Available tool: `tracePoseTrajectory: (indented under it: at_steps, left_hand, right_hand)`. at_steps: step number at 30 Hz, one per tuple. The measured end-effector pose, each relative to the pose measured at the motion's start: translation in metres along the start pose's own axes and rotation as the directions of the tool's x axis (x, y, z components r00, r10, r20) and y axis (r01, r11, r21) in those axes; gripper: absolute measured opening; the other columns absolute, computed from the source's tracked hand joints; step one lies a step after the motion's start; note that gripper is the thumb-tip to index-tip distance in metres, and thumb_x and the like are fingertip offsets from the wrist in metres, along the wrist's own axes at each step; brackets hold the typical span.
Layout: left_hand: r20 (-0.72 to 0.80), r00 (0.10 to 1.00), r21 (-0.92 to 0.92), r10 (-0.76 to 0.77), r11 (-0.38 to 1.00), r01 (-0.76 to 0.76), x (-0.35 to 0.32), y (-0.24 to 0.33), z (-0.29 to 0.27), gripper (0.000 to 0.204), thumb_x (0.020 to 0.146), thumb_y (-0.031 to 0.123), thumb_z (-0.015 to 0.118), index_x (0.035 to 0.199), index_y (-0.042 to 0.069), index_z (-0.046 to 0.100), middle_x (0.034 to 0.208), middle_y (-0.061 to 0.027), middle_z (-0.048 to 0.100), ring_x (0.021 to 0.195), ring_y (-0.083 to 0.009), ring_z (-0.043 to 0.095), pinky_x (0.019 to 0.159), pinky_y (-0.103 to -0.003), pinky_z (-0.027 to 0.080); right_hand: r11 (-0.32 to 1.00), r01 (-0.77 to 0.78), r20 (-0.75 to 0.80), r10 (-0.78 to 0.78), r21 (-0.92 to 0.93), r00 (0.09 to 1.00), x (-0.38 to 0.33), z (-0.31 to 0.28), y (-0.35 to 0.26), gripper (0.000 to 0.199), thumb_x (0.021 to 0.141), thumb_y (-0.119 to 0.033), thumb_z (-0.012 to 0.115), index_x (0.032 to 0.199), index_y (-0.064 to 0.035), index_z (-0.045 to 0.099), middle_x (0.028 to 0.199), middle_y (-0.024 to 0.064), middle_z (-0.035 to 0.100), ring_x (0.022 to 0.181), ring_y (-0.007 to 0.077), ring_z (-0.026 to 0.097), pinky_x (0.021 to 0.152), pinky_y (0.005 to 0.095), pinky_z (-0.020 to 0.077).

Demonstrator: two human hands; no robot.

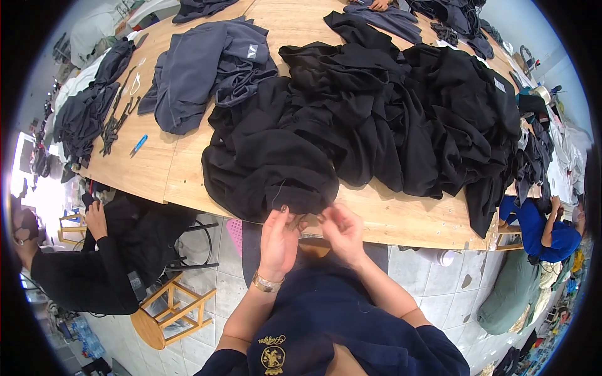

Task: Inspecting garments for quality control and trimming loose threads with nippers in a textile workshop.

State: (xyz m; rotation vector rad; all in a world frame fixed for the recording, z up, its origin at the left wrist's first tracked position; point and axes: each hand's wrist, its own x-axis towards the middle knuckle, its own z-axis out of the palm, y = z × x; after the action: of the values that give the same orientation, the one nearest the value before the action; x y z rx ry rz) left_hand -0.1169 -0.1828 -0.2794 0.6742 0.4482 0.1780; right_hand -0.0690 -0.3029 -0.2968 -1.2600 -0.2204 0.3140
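Note:
A black garment (276,169) lies bunched at the table's near edge, its folded rim hanging toward me. My left hand (279,243) is closed with its fingertips on that rim, thumb and fingers pinching the cloth. Just to the right, my right hand (342,233) pinches the same rim, fingers pressed together and partly hiding the cloth. A thin pale loose thread (279,189) lies on the dark fabric above my left fingertips. Whether either hand also holds a small tool cannot be made out.
More black garments (458,113) pile up to the right on the wooden table (188,160). Grey folded garments (194,69) and a blue pen-like tool (139,145) lie left. A co-worker in black (88,269) sits left by a wooden stool (164,313); another in blue (555,235) is right.

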Motion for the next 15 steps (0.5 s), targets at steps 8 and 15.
tracePoseTrajectory:
  at_steps: [8, 15]
  left_hand:
    - [0.066, 0.998, -0.031, 0.007, 0.999, -0.005, 0.0, -0.008, -0.004, 0.013, 0.094, 0.017, 0.046, 0.097, 0.008, 0.055, 0.095, -0.003, 0.06, 0.09, -0.0146, 0.057, 0.081, -0.033, 0.045]
    - [0.049, 0.995, 0.022, 0.089, 0.996, -0.09, 0.001, -0.007, -0.006, 0.013, 0.093, 0.013, 0.046, 0.099, 0.005, 0.053, 0.098, -0.0069, 0.061, 0.09, -0.0155, 0.058, 0.083, -0.031, 0.046]
  right_hand:
    - [0.94, 0.078, -0.051, -0.1, -0.333, 0.994, 0.014, 0.007, 0.012, 0.011, 0.081, -0.002, 0.061, 0.089, -0.0015, 0.053, 0.064, -0.0009, 0.054, 0.051, 0.0002, 0.04, 0.044, 0.0167, 0.0306]
    - [0.93, 0.173, 0.213, -0.106, -0.325, 0.971, 0.003, 0.003, -0.002, 0.013, 0.08, 0.002, 0.058, 0.091, 0.0005, 0.052, 0.062, 0.001, 0.053, 0.05, 0.0038, 0.048, 0.046, 0.017, 0.0349]
